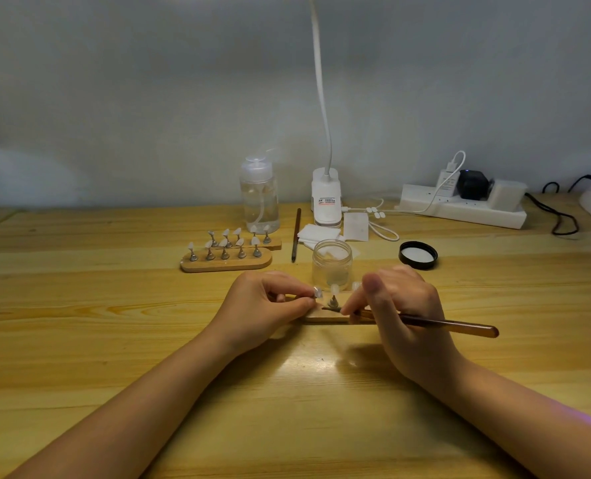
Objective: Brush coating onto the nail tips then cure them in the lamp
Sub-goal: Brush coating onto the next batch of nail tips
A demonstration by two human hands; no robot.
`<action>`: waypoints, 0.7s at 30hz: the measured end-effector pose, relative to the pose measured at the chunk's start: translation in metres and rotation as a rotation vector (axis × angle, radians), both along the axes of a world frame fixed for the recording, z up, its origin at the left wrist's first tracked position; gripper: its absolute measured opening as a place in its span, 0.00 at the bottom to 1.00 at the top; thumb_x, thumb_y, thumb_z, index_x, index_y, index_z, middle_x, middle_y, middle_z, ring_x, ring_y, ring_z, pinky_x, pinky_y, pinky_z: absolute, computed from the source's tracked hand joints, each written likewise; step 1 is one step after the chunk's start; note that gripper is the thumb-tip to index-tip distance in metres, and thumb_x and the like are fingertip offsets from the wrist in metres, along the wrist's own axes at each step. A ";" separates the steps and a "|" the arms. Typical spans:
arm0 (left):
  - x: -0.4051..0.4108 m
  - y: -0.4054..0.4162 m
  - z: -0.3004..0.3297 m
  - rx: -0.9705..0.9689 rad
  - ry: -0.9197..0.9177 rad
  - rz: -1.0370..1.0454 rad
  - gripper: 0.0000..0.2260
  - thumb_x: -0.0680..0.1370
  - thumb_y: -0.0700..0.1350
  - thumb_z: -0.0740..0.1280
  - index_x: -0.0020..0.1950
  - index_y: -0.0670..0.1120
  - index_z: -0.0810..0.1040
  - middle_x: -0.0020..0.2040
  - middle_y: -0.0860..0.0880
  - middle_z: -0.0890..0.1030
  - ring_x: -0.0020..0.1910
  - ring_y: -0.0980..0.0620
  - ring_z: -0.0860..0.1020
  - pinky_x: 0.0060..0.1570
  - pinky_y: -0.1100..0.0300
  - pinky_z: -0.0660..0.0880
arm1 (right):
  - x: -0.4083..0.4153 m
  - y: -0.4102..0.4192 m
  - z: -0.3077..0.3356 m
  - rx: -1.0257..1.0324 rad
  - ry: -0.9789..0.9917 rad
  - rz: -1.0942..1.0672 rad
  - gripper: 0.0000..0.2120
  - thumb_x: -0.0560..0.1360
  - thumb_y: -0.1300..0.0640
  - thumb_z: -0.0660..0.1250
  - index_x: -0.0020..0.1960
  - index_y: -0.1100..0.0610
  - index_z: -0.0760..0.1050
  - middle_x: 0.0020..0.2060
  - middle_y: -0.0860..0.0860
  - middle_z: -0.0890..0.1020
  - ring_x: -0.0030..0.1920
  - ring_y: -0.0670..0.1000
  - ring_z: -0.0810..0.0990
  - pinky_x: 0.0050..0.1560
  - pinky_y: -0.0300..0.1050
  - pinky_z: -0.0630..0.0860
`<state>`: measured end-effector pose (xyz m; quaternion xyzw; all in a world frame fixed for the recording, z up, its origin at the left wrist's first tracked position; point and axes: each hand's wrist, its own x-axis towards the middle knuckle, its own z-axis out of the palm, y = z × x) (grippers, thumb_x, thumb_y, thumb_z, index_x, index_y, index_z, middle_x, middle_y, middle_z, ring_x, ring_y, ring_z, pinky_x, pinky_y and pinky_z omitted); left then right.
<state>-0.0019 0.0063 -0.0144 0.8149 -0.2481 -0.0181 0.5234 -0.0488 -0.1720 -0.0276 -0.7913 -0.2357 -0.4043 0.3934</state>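
The right hand (pixel 403 305) is pinching a brown brush (pixel 449 326) between thumb and fingers, the handle lying nearly level, its long axis running left to right with the butt end pointing right and slightly near, the bristle end pointing left toward a nail tip (pixel 334 289) standing upright on its peg. That peg is sitting on a wooden strip (pixel 325 318) lying crosswise between the two hands, near the middle of the table (pixel 114 340). The left hand (pixel 266 305) is pinching another nail tip (pixel 317 292) at the strip's left end, fingers curled. Just beyond is standing an open clear jar (pixel 332 262), its black lid (pixel 418 255) lying to the right. Farther left, two more strips of nail tips (pixel 225 250) are resting in front of a pump bottle (pixel 259 195).
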 end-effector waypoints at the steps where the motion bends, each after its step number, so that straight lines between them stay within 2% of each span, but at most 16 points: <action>1: 0.001 0.000 0.000 0.000 0.002 -0.001 0.09 0.69 0.39 0.72 0.40 0.54 0.83 0.41 0.54 0.82 0.45 0.48 0.79 0.46 0.53 0.75 | -0.001 0.000 0.000 0.012 -0.006 0.001 0.30 0.80 0.45 0.47 0.31 0.56 0.78 0.25 0.48 0.78 0.30 0.45 0.76 0.40 0.50 0.69; 4: 0.001 0.000 0.001 0.009 0.003 -0.005 0.09 0.69 0.40 0.72 0.41 0.54 0.83 0.41 0.54 0.82 0.44 0.50 0.78 0.47 0.53 0.75 | 0.000 -0.001 0.001 0.002 -0.016 -0.018 0.29 0.80 0.45 0.48 0.33 0.57 0.79 0.27 0.47 0.79 0.32 0.43 0.76 0.40 0.47 0.69; 7: 0.000 0.002 0.000 0.017 -0.003 -0.010 0.08 0.70 0.40 0.72 0.42 0.54 0.83 0.41 0.54 0.83 0.45 0.48 0.78 0.47 0.50 0.75 | 0.004 0.000 0.001 -0.060 -0.032 -0.050 0.26 0.79 0.46 0.50 0.37 0.57 0.80 0.31 0.45 0.80 0.36 0.39 0.75 0.40 0.44 0.70; 9: -0.001 0.002 0.000 0.016 -0.006 -0.012 0.09 0.70 0.40 0.72 0.42 0.54 0.83 0.41 0.54 0.82 0.45 0.47 0.78 0.46 0.50 0.75 | 0.006 0.000 0.001 -0.080 -0.039 -0.058 0.24 0.79 0.47 0.51 0.38 0.57 0.80 0.32 0.46 0.81 0.37 0.40 0.76 0.39 0.45 0.70; 13: 0.000 -0.001 0.002 0.014 -0.007 -0.007 0.09 0.70 0.39 0.72 0.42 0.54 0.82 0.40 0.55 0.82 0.42 0.52 0.78 0.43 0.55 0.74 | 0.006 0.000 0.001 -0.096 -0.025 -0.044 0.25 0.79 0.47 0.52 0.36 0.57 0.80 0.30 0.48 0.81 0.34 0.45 0.77 0.38 0.50 0.71; 18: 0.000 0.000 0.000 0.000 -0.003 -0.008 0.09 0.70 0.39 0.72 0.42 0.54 0.83 0.40 0.55 0.82 0.44 0.48 0.78 0.45 0.52 0.74 | 0.002 0.000 0.000 -0.053 -0.009 -0.022 0.27 0.80 0.46 0.50 0.33 0.56 0.79 0.27 0.46 0.79 0.31 0.46 0.77 0.38 0.52 0.71; 21: 0.001 -0.002 0.001 -0.002 -0.004 -0.002 0.09 0.70 0.39 0.72 0.41 0.54 0.83 0.40 0.55 0.82 0.44 0.49 0.78 0.44 0.55 0.75 | 0.000 -0.001 0.000 0.005 0.029 0.011 0.28 0.79 0.44 0.49 0.32 0.54 0.78 0.26 0.46 0.78 0.31 0.44 0.77 0.41 0.51 0.70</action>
